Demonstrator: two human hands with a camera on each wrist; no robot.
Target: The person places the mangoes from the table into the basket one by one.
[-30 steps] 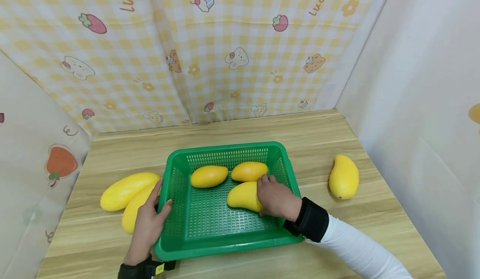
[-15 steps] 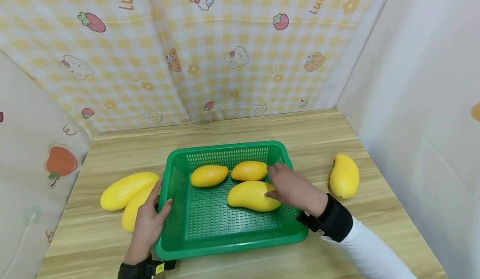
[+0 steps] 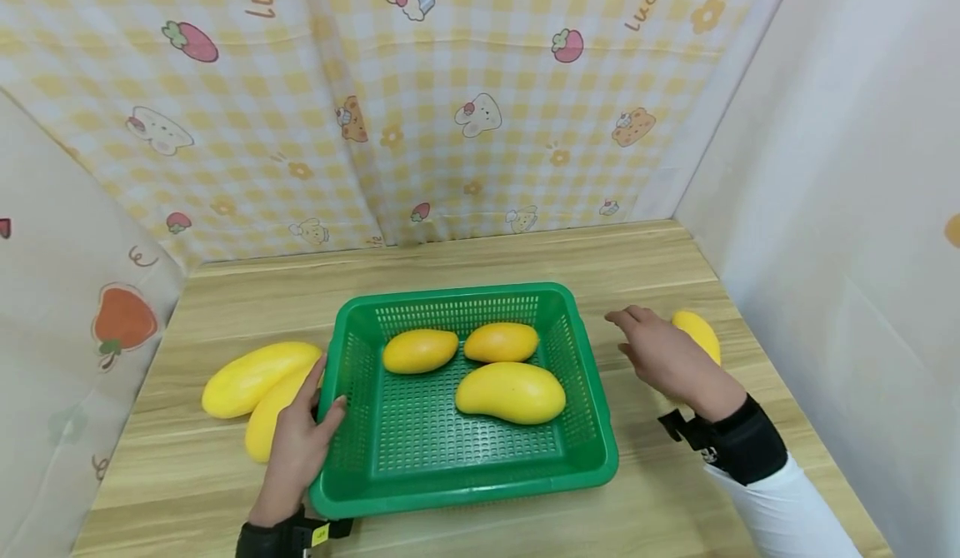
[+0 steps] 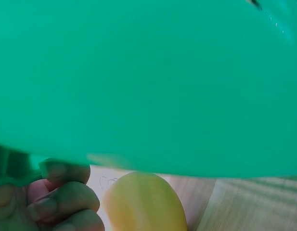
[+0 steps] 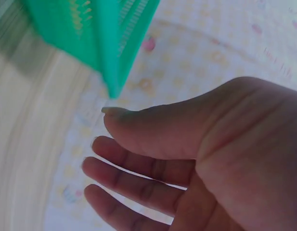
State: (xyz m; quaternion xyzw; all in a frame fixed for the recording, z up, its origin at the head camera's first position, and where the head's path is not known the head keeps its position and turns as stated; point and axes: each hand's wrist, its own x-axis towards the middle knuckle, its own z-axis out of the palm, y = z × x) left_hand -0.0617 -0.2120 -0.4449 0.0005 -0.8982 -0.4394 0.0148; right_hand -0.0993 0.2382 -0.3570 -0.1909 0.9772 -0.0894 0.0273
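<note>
My left hand (image 3: 297, 445) grips the left rim of a green plastic basket (image 3: 465, 495), thumb inside and fingers outside. In the left wrist view its curled fingers (image 4: 71, 197) show beneath the green rim. Inside the basket lie a larger yellow mango (image 3: 512, 393) and two smaller orange-yellow mangoes, one at the back left (image 3: 420, 351) and one at the back right (image 3: 500, 342). My right hand (image 3: 675, 358) hovers right of the basket, holding nothing, its fingers spread and slightly bent. It partly hides another yellow mango (image 3: 699, 335) on the table.
Two long yellow fruits, one behind (image 3: 255, 379) and one in front (image 3: 272, 416), lie left of the basket, the front one partly behind my left hand. A checked cloth (image 3: 420, 125) hangs behind the wood-grain table (image 3: 262, 291). White walls flank both sides.
My right hand has let go of the larger mango, which stays in the basket, and has moved right, out over the table. The left hand and the basket have stayed in place.
</note>
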